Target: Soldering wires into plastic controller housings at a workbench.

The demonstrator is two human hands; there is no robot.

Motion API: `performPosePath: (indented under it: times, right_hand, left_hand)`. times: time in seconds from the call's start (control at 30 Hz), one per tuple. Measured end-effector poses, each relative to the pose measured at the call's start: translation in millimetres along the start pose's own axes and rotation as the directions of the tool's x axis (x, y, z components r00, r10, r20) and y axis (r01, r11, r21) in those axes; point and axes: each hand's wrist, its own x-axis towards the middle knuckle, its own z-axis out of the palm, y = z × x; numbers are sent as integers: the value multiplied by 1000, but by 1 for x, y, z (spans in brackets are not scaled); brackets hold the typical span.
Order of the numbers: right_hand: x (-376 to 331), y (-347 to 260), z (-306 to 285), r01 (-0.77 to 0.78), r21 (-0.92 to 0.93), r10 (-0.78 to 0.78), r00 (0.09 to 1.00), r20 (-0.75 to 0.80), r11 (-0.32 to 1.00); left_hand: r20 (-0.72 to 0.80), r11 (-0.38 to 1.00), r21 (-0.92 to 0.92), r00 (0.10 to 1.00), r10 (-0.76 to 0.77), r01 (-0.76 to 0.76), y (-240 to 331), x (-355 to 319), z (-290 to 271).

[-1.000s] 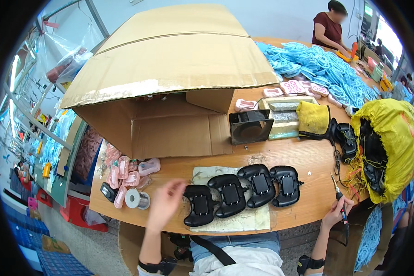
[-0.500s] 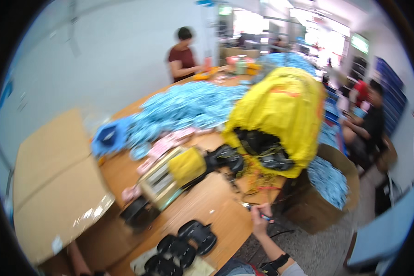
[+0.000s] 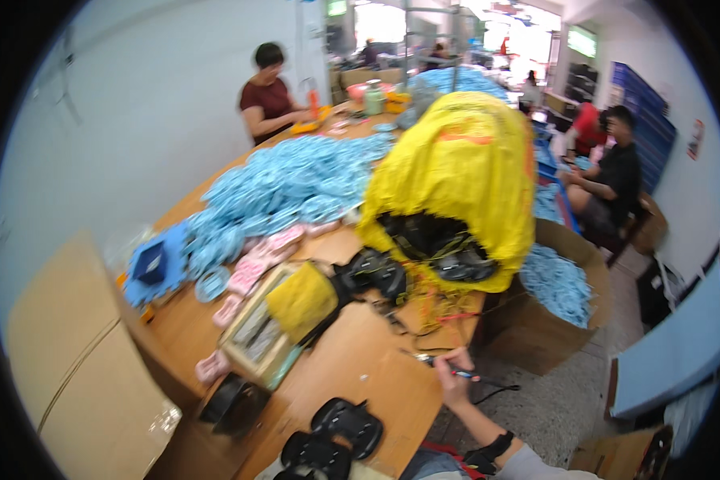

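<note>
My right hand (image 3: 454, 379) is closed round a slim pen-shaped tool (image 3: 462, 372) at the table's near right edge. Its handle is dark with a blue part, and a metal tip points left over the wood. A black cord (image 3: 496, 392) trails beside that hand. My left hand is out of view. Black moulded pads (image 3: 350, 426) lie on the table to the left of my right hand. Beyond the tool, black pieces (image 3: 380, 274) with thin yellow cords spill near a large yellow woven sack (image 3: 456, 160), whose mouth shows more dark pieces.
A cardboard box (image 3: 80, 360) stands at the left. On the table are a blue heap (image 3: 296, 176), pink pieces (image 3: 256, 268), a wooden-framed box (image 3: 256, 328) with a yellow cloth, and a dark round container (image 3: 234, 404). A carton (image 3: 556, 336) stands right. Co-workers (image 3: 272, 100) sit or stand farther off.
The view has swung right and the scene shifted left. My left forearm, earlier at the cardboard box, has gone out of view. My right hand still holds the tool by the table edge.
</note>
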Motion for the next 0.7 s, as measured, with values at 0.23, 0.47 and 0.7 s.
performPosePath:
  times: [0.23, 0.47, 0.7]
  right_hand:
    - [1, 8, 0, -4, 38, 4, 1000, -4, 999]
    - [3, 15, -1, 12, 125, -14, 1000, 15, 992]
    - [4, 22, -6, 38, 210, -52, 997, 60, 977]
  left_hand:
    - [-17, 999, 24, 999, -29, 29, -42, -36, -22]
    - [-20, 996, 76, 999, -50, 52, -50, -76, -37]
    - [-4, 992, 120, 999, -39, 39, -55, -89, -41]
